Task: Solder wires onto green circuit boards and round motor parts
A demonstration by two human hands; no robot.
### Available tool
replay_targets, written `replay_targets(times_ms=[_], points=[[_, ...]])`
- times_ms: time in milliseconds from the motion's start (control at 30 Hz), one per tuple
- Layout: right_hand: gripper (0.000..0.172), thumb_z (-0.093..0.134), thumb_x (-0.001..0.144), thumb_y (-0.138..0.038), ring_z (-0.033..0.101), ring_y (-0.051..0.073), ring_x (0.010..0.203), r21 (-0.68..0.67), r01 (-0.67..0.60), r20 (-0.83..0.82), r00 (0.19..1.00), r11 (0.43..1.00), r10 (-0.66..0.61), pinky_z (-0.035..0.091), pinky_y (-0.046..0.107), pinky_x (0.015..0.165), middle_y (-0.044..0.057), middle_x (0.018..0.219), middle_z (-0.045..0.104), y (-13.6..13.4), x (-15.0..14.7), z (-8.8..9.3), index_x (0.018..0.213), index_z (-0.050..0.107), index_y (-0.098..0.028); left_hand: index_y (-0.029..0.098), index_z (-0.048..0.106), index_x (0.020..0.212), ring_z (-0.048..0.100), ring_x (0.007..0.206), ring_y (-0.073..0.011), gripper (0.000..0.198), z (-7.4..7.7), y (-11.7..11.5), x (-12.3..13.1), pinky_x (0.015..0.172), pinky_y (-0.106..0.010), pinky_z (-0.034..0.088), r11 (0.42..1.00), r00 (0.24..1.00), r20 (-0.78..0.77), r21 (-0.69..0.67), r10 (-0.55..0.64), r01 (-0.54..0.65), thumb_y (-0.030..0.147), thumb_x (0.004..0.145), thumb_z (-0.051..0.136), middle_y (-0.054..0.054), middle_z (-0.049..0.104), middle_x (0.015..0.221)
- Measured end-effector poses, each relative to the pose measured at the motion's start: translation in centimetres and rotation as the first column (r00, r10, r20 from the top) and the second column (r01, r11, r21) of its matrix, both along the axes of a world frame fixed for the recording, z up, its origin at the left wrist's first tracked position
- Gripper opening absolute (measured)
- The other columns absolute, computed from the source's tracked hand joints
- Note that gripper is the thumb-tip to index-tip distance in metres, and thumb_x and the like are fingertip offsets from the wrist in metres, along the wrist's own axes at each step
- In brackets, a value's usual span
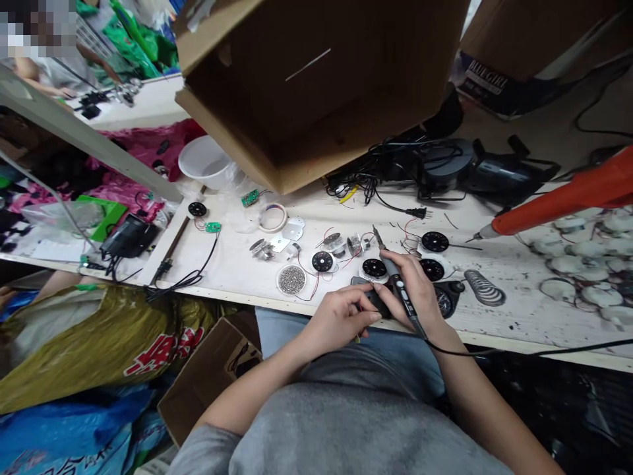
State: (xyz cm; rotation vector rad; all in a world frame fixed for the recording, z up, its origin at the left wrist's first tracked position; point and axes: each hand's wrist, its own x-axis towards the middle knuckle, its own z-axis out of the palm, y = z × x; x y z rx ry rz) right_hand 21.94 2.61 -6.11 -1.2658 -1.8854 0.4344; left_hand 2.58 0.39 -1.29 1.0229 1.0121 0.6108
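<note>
My right hand (415, 287) is wrapped around a soldering iron (401, 288), its tip pointing up and away from me and its cord trailing right. At the table's front edge, my left hand (341, 316) is closed in a pinch; what its fingers hold is too small to make out. A flat dark piece (378, 303) lies between my hands, partly hidden by them. Just beyond stands a round white part with a black slotted disc (374, 267). More such discs (435, 241) lie to the right, with thin red wires. Left of my hands sits a dish of small metal pieces (291, 280).
An open cardboard box (281, 161) stands at the back. From the right reaches an orange-red powered screwdriver (558, 201). A metal spring coil (484, 287), many round white parts (576, 264), a tape roll (273, 218) and a white bowl (202, 161) are on the table. Another person is at far left.
</note>
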Motion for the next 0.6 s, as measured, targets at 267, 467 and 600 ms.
replay_targets(times_ms=[267, 467, 600], points=[[0.047, 0.061, 0.094, -0.030, 0.065, 0.027, 0.106, 0.020, 0.043, -0.035, 0.998, 0.999, -0.043, 0.056, 0.040, 0.089, 0.011, 0.120, 0.066, 0.2, 0.0, -0.6, 0.140, 0.055, -0.022, 0.011, 0.060, 0.072, 0.061, 0.051, -0.0013, 0.026, -0.3, -0.1, 0.1, 0.049, -0.018, 0.046, 0.998, 0.999, -0.006, 0.036, -0.052, 0.052, 0.029, 0.084, 0.075, -0.019, 0.057, 0.153], [0.044, 0.064, 0.093, -0.030, 0.066, 0.025, 0.097, 0.029, 0.106, -0.041, 0.994, 0.994, -0.105, 0.057, 0.038, 0.083, 0.009, 0.112, 0.067, 0.6, -0.3, -0.5, 0.135, 0.058, -0.022, 0.011, 0.061, 0.073, 0.060, 0.050, -0.0008, 0.019, -0.4, 0.1, 0.2, 0.050, -0.017, 0.048, 0.993, 0.995, -0.055, 0.085, -0.081, 0.085, 0.022, 0.085, 0.072, -0.018, 0.064, 0.143], [0.044, 0.063, 0.094, -0.030, 0.066, 0.025, 0.099, 0.028, 0.095, -0.031, 0.995, 0.995, -0.094, 0.058, 0.039, 0.085, 0.009, 0.113, 0.066, 0.5, -0.3, -0.5, 0.136, 0.057, -0.022, 0.011, 0.065, 0.075, 0.060, 0.050, -0.0019, 0.018, -0.5, 1.1, -0.9, 0.049, -0.018, 0.050, 0.984, 0.983, -0.170, 0.173, 0.063, -0.034, 0.023, 0.085, 0.074, -0.017, 0.066, 0.132]])
